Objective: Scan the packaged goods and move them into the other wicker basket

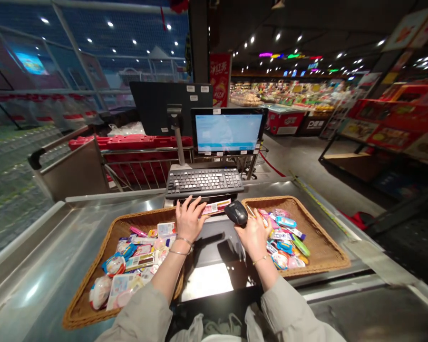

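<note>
In front of the keyboard (205, 182), my left hand (189, 219) grips one end of a slim pink-and-white packet (217, 207) with thumb and forefinger, the other fingers spread. A barcode shows on the packet's upper face. My right hand (254, 233) is wrapped round a black handheld barcode scanner (236, 212), its head close to the packet's right end. Beneath my left forearm sits a wicker basket (79, 290) with several wrapped sweets and small packs. Another wicker basket (323, 244), to the right of my right hand, holds more colourful packets. My palms' undersides are hidden.
A lit monitor (228, 133) stands behind the keyboard, beside the dark back of a second screen (167, 107). The metal counter (28, 285) runs under both baskets. Beyond it are a metal railing (146, 168) and, at right, a red display shelf (388, 118).
</note>
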Available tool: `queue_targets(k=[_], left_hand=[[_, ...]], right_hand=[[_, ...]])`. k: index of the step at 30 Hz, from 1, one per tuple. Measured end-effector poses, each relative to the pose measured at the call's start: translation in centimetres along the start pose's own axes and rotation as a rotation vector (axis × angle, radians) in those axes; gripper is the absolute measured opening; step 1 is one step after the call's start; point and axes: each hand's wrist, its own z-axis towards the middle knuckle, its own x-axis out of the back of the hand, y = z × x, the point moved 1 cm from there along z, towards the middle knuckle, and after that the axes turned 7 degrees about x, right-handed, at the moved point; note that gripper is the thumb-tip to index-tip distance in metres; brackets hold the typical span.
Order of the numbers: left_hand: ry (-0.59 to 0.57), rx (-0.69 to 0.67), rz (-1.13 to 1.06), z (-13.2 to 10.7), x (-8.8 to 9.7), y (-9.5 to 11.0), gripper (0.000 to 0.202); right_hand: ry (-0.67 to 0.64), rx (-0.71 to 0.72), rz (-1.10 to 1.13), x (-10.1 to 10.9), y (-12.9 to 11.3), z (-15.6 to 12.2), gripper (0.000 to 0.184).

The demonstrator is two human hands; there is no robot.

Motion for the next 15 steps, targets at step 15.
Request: queue_targets(k=[15], left_hand=[[-0.027,-0.115,-0.095,2.4,-3.1,7.3,0.037]], right_hand=[[0.0,-0.298,-0.081,6.6,5.7,1.0,0.034]])
